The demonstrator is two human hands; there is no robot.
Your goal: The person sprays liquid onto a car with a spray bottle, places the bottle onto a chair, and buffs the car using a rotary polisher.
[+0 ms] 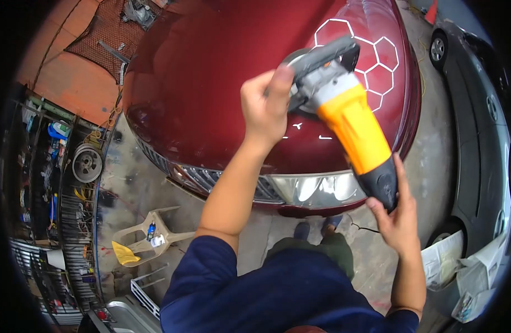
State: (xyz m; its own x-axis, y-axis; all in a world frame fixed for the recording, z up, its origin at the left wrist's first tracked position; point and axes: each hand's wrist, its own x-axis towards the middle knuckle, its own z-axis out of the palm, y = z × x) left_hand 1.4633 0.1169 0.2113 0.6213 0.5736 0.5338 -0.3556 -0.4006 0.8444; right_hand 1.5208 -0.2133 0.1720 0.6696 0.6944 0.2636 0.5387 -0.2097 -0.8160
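Observation:
A yellow and black car polisher (355,127) is held over the dark red car hood (211,72), slanting from upper left to lower right. My left hand (266,105) is closed at the black loop handle (327,55) by its grey head. Lower down, my right hand (398,216) wraps the black rear end of the body. Much of the polishing pad is hidden behind the handle and my left hand. White hexagon lines (377,66), reflected lights, show on the glossy paint beside the tool. Below the polisher's rear end lies the headlight (319,187).
A beige plastic chair (150,238) with a yellow cloth (124,254) and a blue bottle (151,230) stands at left. Cluttered shelves (50,183) and a wheel rim (87,164) line that side. A dark car (474,133) is parked at right, near plastic sheeting (477,272).

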